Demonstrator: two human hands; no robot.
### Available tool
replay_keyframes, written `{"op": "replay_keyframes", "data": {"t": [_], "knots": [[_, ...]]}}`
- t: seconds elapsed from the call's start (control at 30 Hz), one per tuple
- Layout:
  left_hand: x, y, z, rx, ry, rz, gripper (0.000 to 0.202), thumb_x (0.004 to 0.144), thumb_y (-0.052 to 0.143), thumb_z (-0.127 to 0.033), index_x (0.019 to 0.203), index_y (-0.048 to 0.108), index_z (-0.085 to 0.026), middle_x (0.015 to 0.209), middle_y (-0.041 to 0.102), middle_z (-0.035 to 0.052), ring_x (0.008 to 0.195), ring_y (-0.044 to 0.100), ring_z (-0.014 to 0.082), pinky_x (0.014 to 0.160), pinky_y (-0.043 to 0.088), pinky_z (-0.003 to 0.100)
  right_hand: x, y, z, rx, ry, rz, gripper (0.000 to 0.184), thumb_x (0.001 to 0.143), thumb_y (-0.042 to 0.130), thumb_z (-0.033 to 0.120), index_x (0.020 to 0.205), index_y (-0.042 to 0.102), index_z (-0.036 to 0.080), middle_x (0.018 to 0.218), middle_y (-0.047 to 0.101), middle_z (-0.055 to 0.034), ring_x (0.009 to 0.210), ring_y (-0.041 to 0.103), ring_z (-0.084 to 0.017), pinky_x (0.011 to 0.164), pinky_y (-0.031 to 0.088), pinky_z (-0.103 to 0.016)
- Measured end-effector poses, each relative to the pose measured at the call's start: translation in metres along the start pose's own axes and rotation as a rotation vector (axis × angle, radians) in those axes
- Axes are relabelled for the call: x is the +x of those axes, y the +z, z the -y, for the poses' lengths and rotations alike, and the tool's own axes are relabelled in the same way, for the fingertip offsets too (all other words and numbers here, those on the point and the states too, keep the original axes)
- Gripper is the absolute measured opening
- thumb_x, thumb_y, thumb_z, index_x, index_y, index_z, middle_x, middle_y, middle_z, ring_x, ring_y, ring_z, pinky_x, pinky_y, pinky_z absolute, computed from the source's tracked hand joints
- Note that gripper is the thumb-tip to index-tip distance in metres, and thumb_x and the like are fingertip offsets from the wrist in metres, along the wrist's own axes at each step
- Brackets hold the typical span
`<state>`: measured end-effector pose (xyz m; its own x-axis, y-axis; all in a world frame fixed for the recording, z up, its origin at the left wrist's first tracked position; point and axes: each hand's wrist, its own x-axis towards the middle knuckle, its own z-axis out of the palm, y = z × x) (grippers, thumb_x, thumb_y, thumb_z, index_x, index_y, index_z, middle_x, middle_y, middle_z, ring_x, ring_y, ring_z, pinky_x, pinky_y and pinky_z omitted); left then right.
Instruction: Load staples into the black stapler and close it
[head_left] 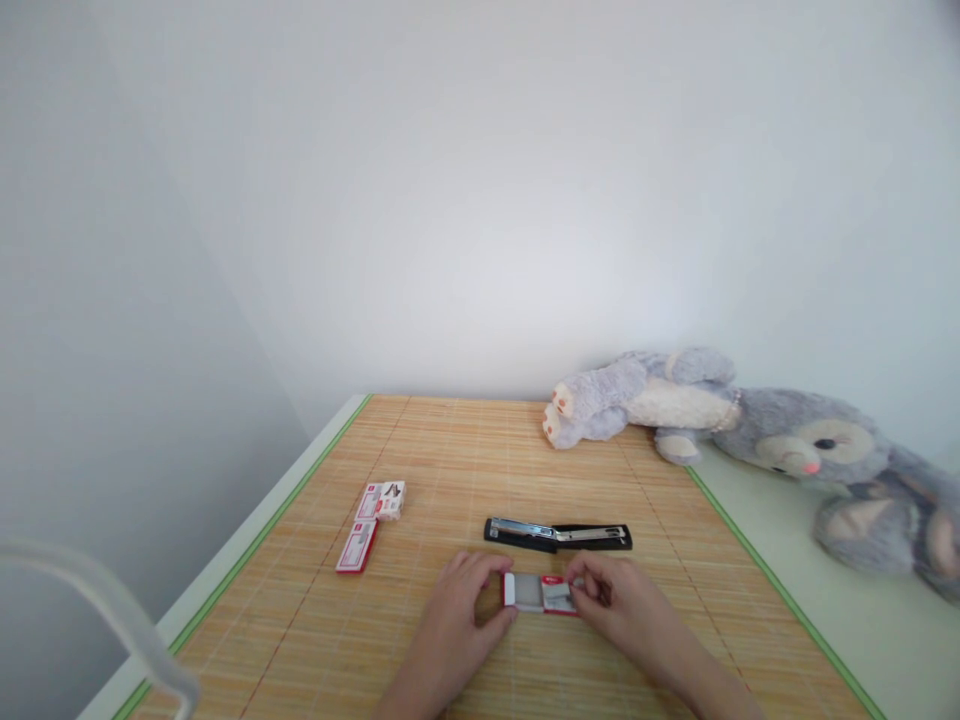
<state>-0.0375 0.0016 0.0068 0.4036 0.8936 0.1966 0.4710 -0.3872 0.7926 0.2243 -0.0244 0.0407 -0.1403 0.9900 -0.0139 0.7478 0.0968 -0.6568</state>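
Observation:
My left hand [459,612] and my right hand [621,600] meet over a small red and white staple box [540,592] on the bamboo mat [465,460]. The left fingers grip the box's left end. The right fingers pinch its right end, where the inner tray appears partly slid out. Just beyond the box lies a black stapler [558,535], opened out flat, with its metal channel showing. Neither hand touches the stapler.
Two more staple boxes [380,500] [358,546] lie to the left on the mat. A grey plush rabbit [750,430] lies at the far right against the white wall. A pale curved bar [97,610] crosses the lower left corner.

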Motion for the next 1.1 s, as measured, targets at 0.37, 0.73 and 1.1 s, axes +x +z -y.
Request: {"op": "replay_keyframes", "data": {"t": [0.37,0.73,1.1], "knots": [[0.003,-0.002,-0.015,0.119,-0.012,0.087,0.039,0.083,0.075,-0.027,0.121,0.070,-0.032,0.102,0.072,0.0021,0.101,0.062,0.0260,0.094,0.045,0.041,-0.018,-0.002,-0.017,0.109,0.045,0.042,0.032,0.082,0.069,0.031,0.112,0.077,0.028,0.067,0.064,0.0027,0.062,0.057,-0.017,0.059,0.038,-0.025],[0.016,0.001,0.010,0.076,-0.077,-0.212,0.030,0.093,0.064,-0.038,0.120,0.066,-0.024,0.104,0.069,0.0044,0.099,0.063,0.0231,0.092,0.049,0.039,-0.002,0.010,0.015,-0.028,-0.058,0.049,0.027,0.086,0.070,0.033,0.110,0.080,0.035,0.071,0.069,0.0018,0.065,0.058,-0.017,0.060,0.032,-0.026],[0.047,-0.010,0.010,0.241,0.043,-0.026,0.030,0.082,0.078,-0.038,0.112,0.075,-0.033,0.138,0.065,0.0019,0.132,0.051,0.0275,0.113,0.035,0.049,0.028,0.011,0.031,-0.085,-0.076,-0.063,0.023,0.094,0.062,0.037,0.104,0.081,0.030,0.067,0.069,0.0009,0.063,0.060,-0.016,0.061,0.033,-0.025]]}}
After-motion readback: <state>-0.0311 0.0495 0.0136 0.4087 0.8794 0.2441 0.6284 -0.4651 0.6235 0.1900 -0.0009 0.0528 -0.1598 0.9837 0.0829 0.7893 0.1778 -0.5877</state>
